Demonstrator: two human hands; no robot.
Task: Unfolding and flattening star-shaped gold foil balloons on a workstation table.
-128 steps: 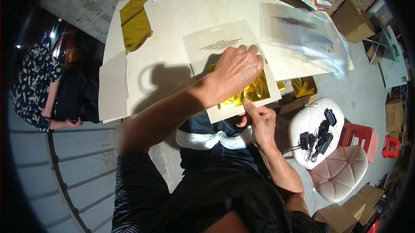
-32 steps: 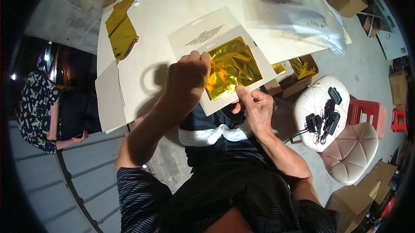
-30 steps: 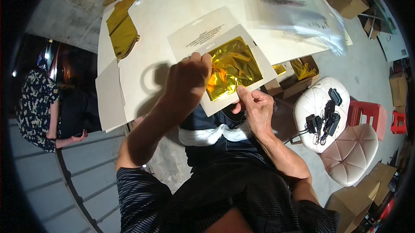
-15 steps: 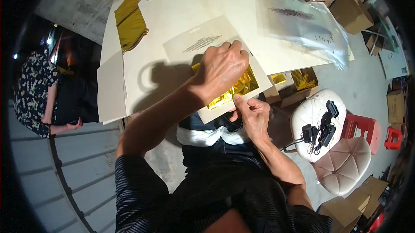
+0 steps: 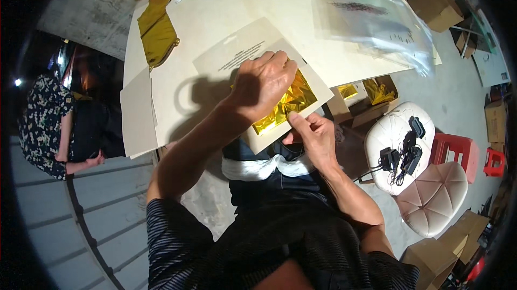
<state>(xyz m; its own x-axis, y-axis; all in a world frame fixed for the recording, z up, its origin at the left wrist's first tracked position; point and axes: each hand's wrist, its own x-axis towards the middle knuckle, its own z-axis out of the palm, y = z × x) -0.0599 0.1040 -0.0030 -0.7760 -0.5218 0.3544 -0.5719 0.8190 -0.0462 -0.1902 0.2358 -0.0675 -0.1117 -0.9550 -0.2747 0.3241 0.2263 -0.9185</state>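
Head view: gold foil [image 5: 299, 95] on beige card [image 5: 264, 140], frame center, partly covered by left hand [image 5: 265, 82], showing to its lower right; left fingers curled, grip hidden. Right hand [image 5: 316, 138], nearer card's lower edge, pinches it. Foil's long axis unclear.

Bright light floods the pale desk [image 5: 231, 7], with a dark shadow [image 5: 207, 93] left of centre. Glare flashes off gold foil [image 5: 301, 95] near the middle and clear plastic [image 5: 371, 26] at upper right — a white spot [image 5: 18, 82] glints far left. Straight edges bend toward the rim — corners go black.
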